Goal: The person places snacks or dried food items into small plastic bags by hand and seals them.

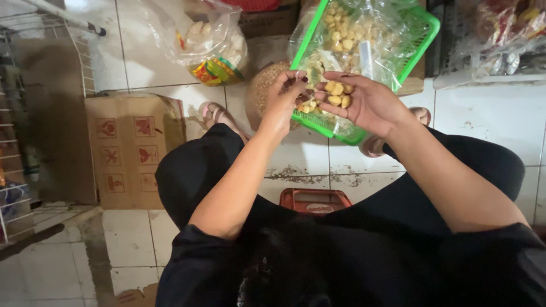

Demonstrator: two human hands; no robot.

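Head view: the fingers [300,79] of the left hand [282,99] are bunched at the tips, pinching something small; what it is cannot be told. The right hand [364,102] lies palm up just beside it, fingers loosely curled and cupping a small heap of pale yellow nuggets [337,94]. The two hands nearly meet at the fingertips.

Both hands hover over the near edge of a green basket [424,31], tilted, lined with clear plastic [375,51] and heaped with more of the same yellow pieces [341,28]. A brown round thing [263,85] sits just left of the basket, partly behind the left hand.

The person sits low in black clothes, knees apart, sandalled feet [216,115] on a white tiled floor [489,113]. Between the knees, a red lid-like thing [314,200] shows on the floor. To the left lies a flat cardboard box [131,150] with red symbols; beyond it, a wire rack [17,113]. Behind the box, a clear bag [207,40] holds pale pieces and a colourful packet. At the upper right, more bagged goods [500,34] rest on a ledge.
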